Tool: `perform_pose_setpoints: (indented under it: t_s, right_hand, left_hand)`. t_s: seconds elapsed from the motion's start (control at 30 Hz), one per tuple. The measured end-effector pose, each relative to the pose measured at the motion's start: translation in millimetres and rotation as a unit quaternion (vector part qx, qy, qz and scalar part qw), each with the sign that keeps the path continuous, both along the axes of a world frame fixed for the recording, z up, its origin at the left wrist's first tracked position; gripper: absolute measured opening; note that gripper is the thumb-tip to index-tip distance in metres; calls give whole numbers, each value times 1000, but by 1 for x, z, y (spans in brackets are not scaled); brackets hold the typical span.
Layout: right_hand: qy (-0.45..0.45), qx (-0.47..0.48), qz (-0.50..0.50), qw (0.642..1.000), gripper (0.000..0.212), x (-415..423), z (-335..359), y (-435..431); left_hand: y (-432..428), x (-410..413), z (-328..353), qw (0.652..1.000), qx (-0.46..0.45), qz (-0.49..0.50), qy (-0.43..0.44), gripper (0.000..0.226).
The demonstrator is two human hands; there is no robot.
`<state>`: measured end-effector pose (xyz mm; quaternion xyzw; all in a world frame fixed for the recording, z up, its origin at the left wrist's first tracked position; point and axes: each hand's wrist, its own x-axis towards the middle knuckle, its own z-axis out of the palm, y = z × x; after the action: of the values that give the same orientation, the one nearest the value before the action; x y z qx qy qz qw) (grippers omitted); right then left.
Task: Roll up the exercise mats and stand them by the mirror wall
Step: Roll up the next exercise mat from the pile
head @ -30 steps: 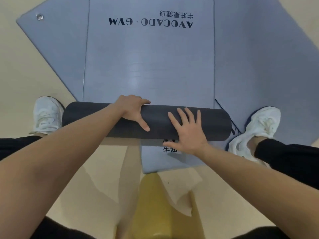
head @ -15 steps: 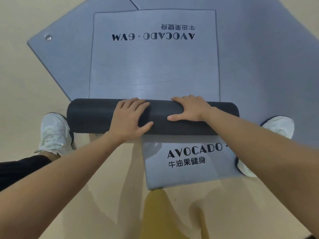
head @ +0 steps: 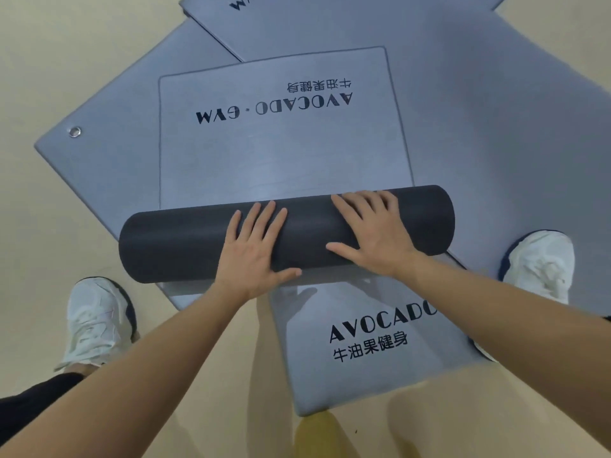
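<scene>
The left hand (head: 254, 249) and right hand (head: 370, 233) pressed flat on the dark roll (head: 175, 246), fingers (head: 264, 219) straight and spread (gripping nothing). Its long axis ran crosswise beneath them; the unrolled mat (head: 281, 153) stretched ahead, beyond the fingers.

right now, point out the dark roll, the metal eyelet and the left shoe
dark roll (head: 178, 246): head view, bare left end
metal eyelet (head: 75, 131): head view, its centre
left shoe (head: 96, 322): head view, laced top

far mat (head: 330, 24) cropped, right shoe (head: 542, 266) half-hidden
</scene>
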<state>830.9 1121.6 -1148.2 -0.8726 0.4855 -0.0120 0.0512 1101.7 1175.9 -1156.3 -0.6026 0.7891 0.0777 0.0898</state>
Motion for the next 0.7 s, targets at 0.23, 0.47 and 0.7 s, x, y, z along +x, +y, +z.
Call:
perform_pose_setpoints:
  t_s: [0.23,0.47,0.7]
  right_hand:
    - [98,28,0,995,112,-1,-13,0]
    - [143,91,-2,986,134,6,-6,-63]
    - [87,206,6,975,124,11,6,-139]
  left_hand:
    - [-69,16,6,998,42,-22,50,114]
    - [-112,18,19,997,18,-7,73,106]
    - [-112,3,15,997,-51,-44,26,118]
